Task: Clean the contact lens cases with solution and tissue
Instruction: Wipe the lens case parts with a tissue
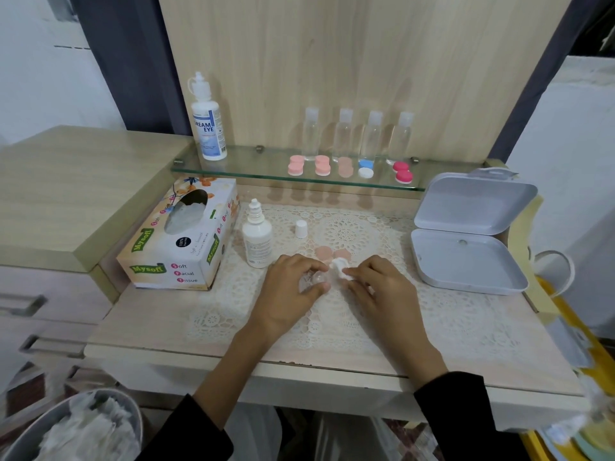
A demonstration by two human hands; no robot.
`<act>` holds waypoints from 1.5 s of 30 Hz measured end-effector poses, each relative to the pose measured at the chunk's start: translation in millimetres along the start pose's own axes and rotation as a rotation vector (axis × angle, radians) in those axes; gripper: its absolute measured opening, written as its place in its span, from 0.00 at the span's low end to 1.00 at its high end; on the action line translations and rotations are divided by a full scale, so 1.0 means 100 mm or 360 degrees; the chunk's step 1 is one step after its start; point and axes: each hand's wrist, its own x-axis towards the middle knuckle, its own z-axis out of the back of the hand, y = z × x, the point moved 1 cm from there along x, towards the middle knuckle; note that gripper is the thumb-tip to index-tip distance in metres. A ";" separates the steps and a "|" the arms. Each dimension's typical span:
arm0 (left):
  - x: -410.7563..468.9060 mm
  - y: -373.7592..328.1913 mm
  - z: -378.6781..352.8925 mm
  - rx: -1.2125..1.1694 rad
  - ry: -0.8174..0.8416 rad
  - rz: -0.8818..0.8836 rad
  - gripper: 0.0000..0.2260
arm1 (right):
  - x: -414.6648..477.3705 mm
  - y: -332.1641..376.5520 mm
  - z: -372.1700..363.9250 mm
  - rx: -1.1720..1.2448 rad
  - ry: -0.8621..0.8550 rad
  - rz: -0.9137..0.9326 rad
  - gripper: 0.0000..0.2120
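My left hand [293,291] pinches a clear contact lens case [316,277] between thumb and fingers, low over the lace mat. My right hand [376,287] pinches a small wad of white tissue [341,268] against the case's right end. Two peach caps [329,252] lie on the mat just behind the case. A small white solution bottle [258,239] stands uncapped to the left, its white cap [301,228] a little to its right. A tissue box [181,236] lies further left.
A glass shelf [259,161] at the back bears a large solution bottle [208,123], several clear bottles [359,134] and several coloured lens cases [346,168]. An open white box [466,241] sits at the right. A bin with used tissue [83,430] is at lower left.
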 end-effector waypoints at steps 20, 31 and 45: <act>0.02 0.00 -0.01 0.0067 0.0005 0.0015 0.10 | 0.16 0.03 -0.12 -0.0150 0.0266 -0.0121 0.04; 0.02 0.01 -0.02 0.0104 -0.0003 -0.0001 0.12 | 0.14 -0.05 -0.18 0.0423 0.0287 -0.0466 0.07; 0.01 -0.06 0.01 -0.0151 -0.0041 0.0006 0.12 | 0.15 -0.03 -0.17 0.0559 0.0169 -0.0381 0.05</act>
